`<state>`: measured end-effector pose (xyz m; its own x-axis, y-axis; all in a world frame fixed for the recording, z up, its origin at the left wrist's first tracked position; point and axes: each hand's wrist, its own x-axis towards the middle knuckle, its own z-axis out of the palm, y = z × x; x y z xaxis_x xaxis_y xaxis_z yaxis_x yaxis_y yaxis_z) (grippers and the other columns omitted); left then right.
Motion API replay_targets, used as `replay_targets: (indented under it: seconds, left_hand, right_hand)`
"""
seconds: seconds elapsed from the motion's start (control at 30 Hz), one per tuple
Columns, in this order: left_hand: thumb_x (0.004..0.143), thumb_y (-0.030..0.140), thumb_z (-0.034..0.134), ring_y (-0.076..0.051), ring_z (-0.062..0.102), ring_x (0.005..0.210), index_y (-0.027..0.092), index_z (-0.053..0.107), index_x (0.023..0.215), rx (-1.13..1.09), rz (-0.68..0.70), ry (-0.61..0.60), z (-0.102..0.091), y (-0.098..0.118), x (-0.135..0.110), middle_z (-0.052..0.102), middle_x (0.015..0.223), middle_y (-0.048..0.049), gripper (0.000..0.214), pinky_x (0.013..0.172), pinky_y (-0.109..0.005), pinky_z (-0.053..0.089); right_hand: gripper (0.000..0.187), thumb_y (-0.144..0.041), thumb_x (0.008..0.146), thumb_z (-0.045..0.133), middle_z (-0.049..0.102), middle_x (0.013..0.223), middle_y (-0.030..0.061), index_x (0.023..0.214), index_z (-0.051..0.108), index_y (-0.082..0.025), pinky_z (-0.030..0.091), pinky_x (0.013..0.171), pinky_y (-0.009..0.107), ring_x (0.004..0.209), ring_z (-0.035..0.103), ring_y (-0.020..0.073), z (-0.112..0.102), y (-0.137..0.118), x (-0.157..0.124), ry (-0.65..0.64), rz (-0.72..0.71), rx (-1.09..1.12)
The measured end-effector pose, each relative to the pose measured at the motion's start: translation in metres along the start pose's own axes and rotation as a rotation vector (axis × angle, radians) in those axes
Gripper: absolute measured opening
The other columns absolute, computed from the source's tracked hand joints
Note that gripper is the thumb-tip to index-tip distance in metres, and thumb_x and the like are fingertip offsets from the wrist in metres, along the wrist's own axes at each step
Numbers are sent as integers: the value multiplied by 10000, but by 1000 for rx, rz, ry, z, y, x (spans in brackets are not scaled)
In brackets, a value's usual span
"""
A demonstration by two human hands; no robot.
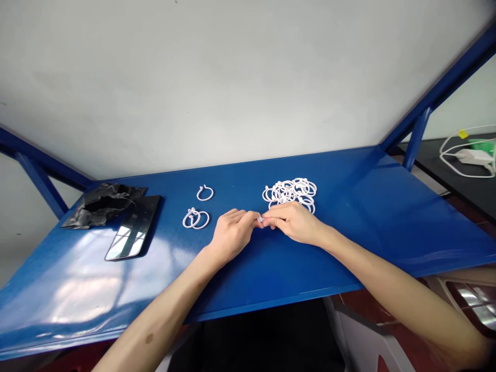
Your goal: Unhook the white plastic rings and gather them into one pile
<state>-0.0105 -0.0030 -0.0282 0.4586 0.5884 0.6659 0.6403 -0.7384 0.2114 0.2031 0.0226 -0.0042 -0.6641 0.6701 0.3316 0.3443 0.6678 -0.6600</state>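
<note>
My left hand (235,231) and my right hand (293,221) meet fingertip to fingertip just above the blue table. Both are closed in a pinch on one small white ring (260,219); only a bit of it shows, and the fingers cover the rest. Behind my right hand lies a pile of several white open rings (289,191) with small knobs at their ends, perhaps curtain rings. To the left of my left hand, two overlapping white rings (201,220) rest on the table, and a single white ring (205,194) lies a little farther back.
The blue table (279,274) runs up to a pale wall (232,77). At its left are a black phone (134,227) and a crumpled black plastic bag (104,204). Blue braces (418,137) rise at both ends. A white cable and adapter (475,156) lie on a dark surface at right.
</note>
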Motion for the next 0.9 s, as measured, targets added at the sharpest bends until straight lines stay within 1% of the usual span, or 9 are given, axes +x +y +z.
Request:
replay_targets:
  seconds: [0.1,0.17,0.27,0.33,0.43,0.53,0.63,0.8,0.9]
  left_hand:
    - [978,124,546,-122,692,698,214,694,981,-97,-144,61,-4,4,6,764,829,-2,173,667,-227,511]
    - [978,157,583,-121,692,731,225,717,1017,-178,-211,99,-7,7,10,771,882,-8,155,686,-222,524]
    - [975,194,614,-130,694,765,235,740,1012,-273,-253,126,-10,10,14,771,894,-13,138,716,-238,539]
    - [977,201,614,-140,697,790,233,746,999,-304,-260,128,-9,10,14,769,894,-21,138,729,-251,545]
    - [979,185,598,-148,684,781,226,741,986,-281,-244,104,-6,7,11,769,897,-30,150,720,-268,542]
    - [969,139,584,-147,643,735,221,728,957,-192,-186,67,-4,5,7,757,840,-17,166,679,-265,521]
    - [957,94,558,-142,596,684,214,711,930,-103,-123,35,-4,5,5,740,790,-5,196,634,-255,498]
    - [955,40,480,-145,604,661,201,696,903,2,2,-52,-6,6,3,741,764,-6,274,627,-265,505]
    - [976,70,473,-147,644,701,209,712,965,-5,-11,-66,-5,4,3,747,791,-12,276,660,-267,524]
  right_hand:
    - [258,-241,1013,553,747,781,-7,846,749,-226,523,736,287,736,686,147,-1,-7,2,131,11,4]
    - [191,-263,1002,585,757,808,-3,888,735,-228,528,748,285,752,697,152,0,-11,2,208,31,16]
    - [93,-299,977,639,760,828,-7,961,702,-232,526,723,273,737,696,149,4,-11,1,259,67,65]
    - [102,-303,969,654,742,816,-6,907,691,-230,508,710,272,722,666,145,6,-10,1,267,66,46]
    - [164,-277,956,670,710,782,-9,802,679,-218,470,691,263,698,619,132,5,-9,2,245,78,8]
    - [175,-253,936,694,692,725,-27,766,679,-212,443,649,246,658,601,118,2,-9,3,175,141,37]
    - [175,-228,922,706,700,726,-27,748,691,-211,448,663,249,678,617,123,1,-10,2,127,168,33]
    - [184,-152,944,645,745,820,-8,800,729,-228,486,728,276,791,640,154,5,-5,-3,59,56,-51]
    - [189,-185,973,614,750,848,3,840,738,-236,511,754,301,814,644,167,8,-1,-4,98,-9,-67]
